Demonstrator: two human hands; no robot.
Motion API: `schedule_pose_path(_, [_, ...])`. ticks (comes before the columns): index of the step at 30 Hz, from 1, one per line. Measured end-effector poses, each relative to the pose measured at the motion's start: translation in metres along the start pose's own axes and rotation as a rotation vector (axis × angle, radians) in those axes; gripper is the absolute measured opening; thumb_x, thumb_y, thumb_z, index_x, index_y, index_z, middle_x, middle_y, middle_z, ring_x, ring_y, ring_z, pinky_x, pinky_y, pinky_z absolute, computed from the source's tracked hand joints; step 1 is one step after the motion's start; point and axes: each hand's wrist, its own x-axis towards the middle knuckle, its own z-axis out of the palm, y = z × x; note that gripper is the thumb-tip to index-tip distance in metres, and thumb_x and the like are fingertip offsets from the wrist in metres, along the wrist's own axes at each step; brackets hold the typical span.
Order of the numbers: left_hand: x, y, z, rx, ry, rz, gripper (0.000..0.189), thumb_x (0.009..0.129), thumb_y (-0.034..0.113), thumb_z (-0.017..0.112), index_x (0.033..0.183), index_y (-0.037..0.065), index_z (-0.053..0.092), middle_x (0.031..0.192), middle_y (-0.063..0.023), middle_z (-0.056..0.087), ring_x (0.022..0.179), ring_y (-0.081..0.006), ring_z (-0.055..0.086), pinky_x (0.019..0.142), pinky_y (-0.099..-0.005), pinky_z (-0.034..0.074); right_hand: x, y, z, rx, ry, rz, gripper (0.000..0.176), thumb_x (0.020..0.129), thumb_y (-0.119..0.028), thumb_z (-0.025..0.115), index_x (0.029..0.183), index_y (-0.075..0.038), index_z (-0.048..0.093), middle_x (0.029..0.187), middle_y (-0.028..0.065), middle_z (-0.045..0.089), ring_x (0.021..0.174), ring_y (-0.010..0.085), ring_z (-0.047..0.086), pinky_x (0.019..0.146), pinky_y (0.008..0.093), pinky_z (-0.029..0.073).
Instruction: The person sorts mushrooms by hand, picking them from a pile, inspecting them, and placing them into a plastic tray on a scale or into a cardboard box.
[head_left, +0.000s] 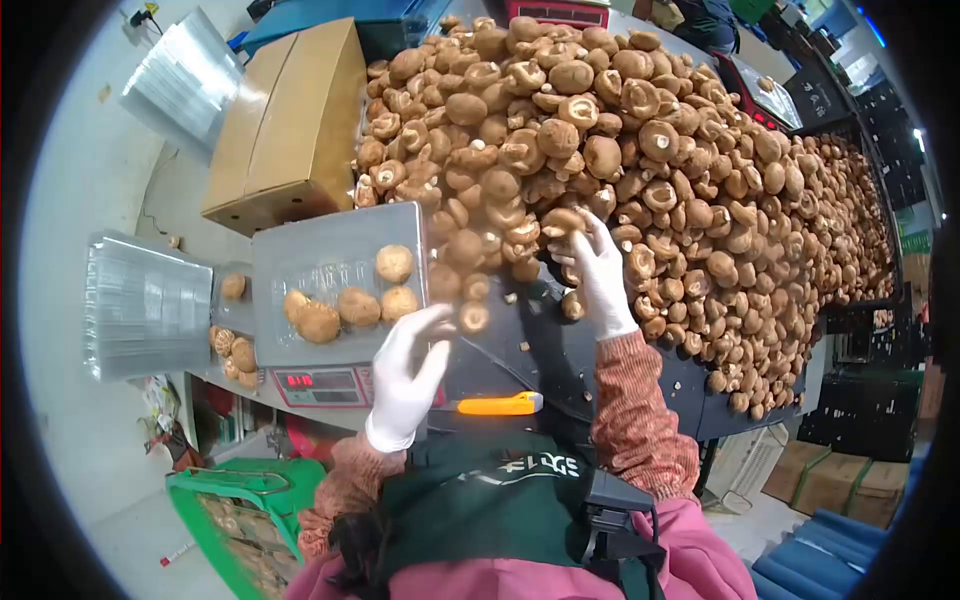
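- Mushroom point(563, 222): at the near-left margin of the heap point(640, 180), above the black tabletop point(500, 365).
- Right hand point(601, 275): gloved, fingers pinching this mushroom.
- Left hand point(405, 378): gloved, thumb and fingers parted, near the scale's near-right corner.
- Scale point(275, 290): at the tabletop's left end, red digits lit; loose mushrooms point(358, 307) on its platform.
- Orange knife point(500, 403): lying by the tabletop's near edge.
- Cardboard box point(290, 120): beyond the scale, left of the heap.
- Clear trays point(148, 305): stacked left of the scale.
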Motion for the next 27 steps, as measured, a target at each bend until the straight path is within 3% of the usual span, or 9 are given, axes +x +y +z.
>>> schedule_pose_path(2, [0.007,-0.006,0.020,-0.230,-0.066,-0.216,0.040,0.096,-0.001,0.057,0.136,-0.005,0.052,0.126,-0.0136,0.062,0.111,-0.0211,0.064,0.099,-0.0341,0.050,-0.024,0.001,-0.001,-0.015,-0.133,-0.101,0.044,0.095,-0.006,0.061,0.138,-0.004,0.052,0.124,0.0082,0.062,0.108,0.0146,0.062,0.091,0.0269,0.051])
schedule_pose_path(4, [0.020,-0.005,0.040,-0.439,-0.084,-0.298,0.060,0.093,0.000,0.066,0.147,0.001,0.042,0.141,-0.0153,0.054,0.113,-0.0201,0.063,0.098,-0.0317,0.050,-0.053,-0.008,0.007,-0.051,-0.178,-0.095,0.050,0.090,0.001,0.066,0.138,-0.004,0.052,0.134,0.0091,0.056,0.115,0.0155,0.058,0.097,0.0295,0.049])
schedule_pose_path(6, [0.030,-0.001,0.059,-0.495,-0.043,-0.234,0.067,0.091,0.001,0.069,0.150,0.002,0.037,0.146,-0.0175,0.047,0.114,-0.0201,0.061,0.098,-0.0323,0.051,-0.075,-0.016,0.014,-0.048,-0.237,-0.051,0.051,0.089,0.002,0.067,0.137,-0.002,0.052,0.137,0.0093,0.054,0.116,0.0158,0.057,0.099,0.0301,0.048])
schedule_pose_path(10, [0.038,-0.008,0.069,-0.246,-0.128,-0.092,0.072,0.084,-0.003,0.074,0.148,0.003,0.042,0.142,-0.0127,0.048,0.121,-0.0197,0.056,0.097,-0.0311,0.051,-0.096,-0.014,0.023,0.012,-0.264,-0.163,0.057,0.089,0.008,0.064,0.141,-0.001,0.044,0.147,0.0133,0.047,0.135,0.0207,0.047,0.105,0.0314,0.046])
schedule_pose_path(17, [0.032,-0.001,0.053,0.088,-0.061,0.028,0.073,0.080,-0.005,0.077,0.145,0.001,0.045,0.140,-0.0119,0.050,0.127,-0.0210,0.054,0.104,-0.0342,0.048,-0.106,-0.004,0.038,-0.027,-0.339,-0.218,0.060,0.089,0.013,0.058,0.144,0.000,0.039,0.153,0.0158,0.043,0.145,0.0255,0.038,0.111,0.0333,0.042])
schedule_pose_path(18, [0.034,-0.006,0.051,-0.010,-0.027,0.031,0.081,0.078,-0.005,0.078,0.149,0.002,0.040,0.141,-0.0137,0.053,0.128,-0.0218,0.055,0.104,-0.0342,0.048,-0.102,-0.004,0.043,-0.106,-0.333,-0.307,0.060,0.089,0.010,0.058,0.145,0.001,0.040,0.151,0.0152,0.045,0.143,0.0250,0.042,0.112,0.0349,0.041])
schedule_pose_path(21, [0.033,-0.006,0.028,0.253,0.079,0.183,0.086,0.076,-0.003,0.081,0.150,0.002,0.037,0.141,-0.0165,0.054,0.127,-0.0241,0.057,0.103,-0.0338,0.048,-0.093,-0.006,0.040,-0.224,-0.250,-0.313,0.060,0.088,0.003,0.061,0.145,0.001,0.042,0.148,0.0159,0.048,0.132,0.0246,0.051,0.113,0.0390,0.040])
schedule_pose_path(24, [0.038,-0.009,-0.008,0.528,0.224,0.365,0.084,0.076,0.000,0.083,0.147,0.000,0.038,0.137,-0.0184,0.057,0.126,-0.0271,0.057,0.100,-0.0352,0.050,-0.087,-0.009,0.034,-0.176,-0.174,-0.237,0.061,0.087,0.010,0.055,0.146,0.002,0.041,0.144,0.0158,0.051,0.129,0.0261,0.054,0.112,0.0399,0.041])
schedule_pose_path(27, [0.043,-0.001,-0.034,0.801,0.358,0.318,0.087,0.070,0.002,0.086,0.145,0.000,0.041,0.132,-0.0160,0.061,0.121,-0.0314,0.054,0.105,-0.0420,0.044,-0.085,-0.001,0.027,-0.176,-0.136,-0.203,0.060,0.088,0.013,0.051,0.146,0.002,0.040,0.141,0.0166,0.053,0.126,0.0262,0.056,0.111,0.0400,0.043])
